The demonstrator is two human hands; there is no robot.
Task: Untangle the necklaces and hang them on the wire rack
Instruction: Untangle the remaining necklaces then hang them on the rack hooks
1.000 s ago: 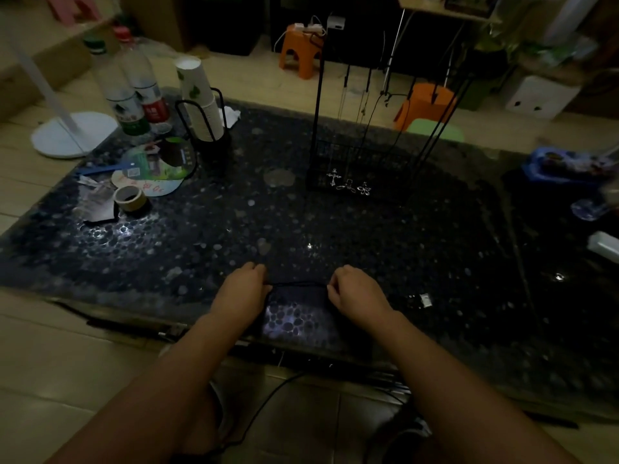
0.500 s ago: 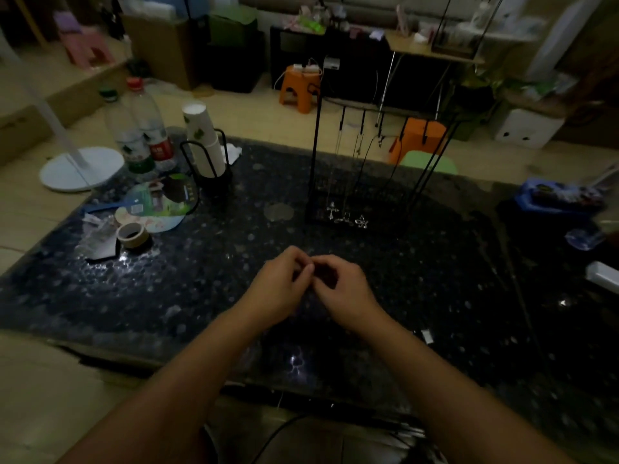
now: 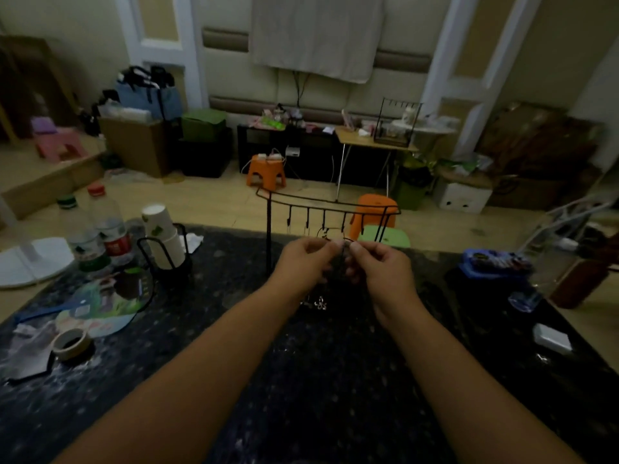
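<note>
A black wire rack (image 3: 330, 206) with a row of hooks stands at the far middle of the dark speckled table (image 3: 207, 346). Thin necklaces hang from its hooks, and their silver pendants (image 3: 318, 303) lie low between my forearms. My left hand (image 3: 306, 261) and my right hand (image 3: 376, 267) are raised just in front of the hooks, fingertips almost meeting. Both pinch a thin dark necklace cord (image 3: 341, 254) that drops between them. Its lower part is lost against the dark table.
A stack of paper cups (image 3: 164, 237) in a black wire holder and two water bottles (image 3: 107, 226) stand at the left. A tape roll (image 3: 71, 343) and a printed fan lie at the near left. At the right are a blue packet (image 3: 492, 262) and a small white box (image 3: 551, 341).
My hands rose from the table's near edge with the cord, came together, then moved up to the rack's hooks. The view tilted upward and now shows the room beyond.
</note>
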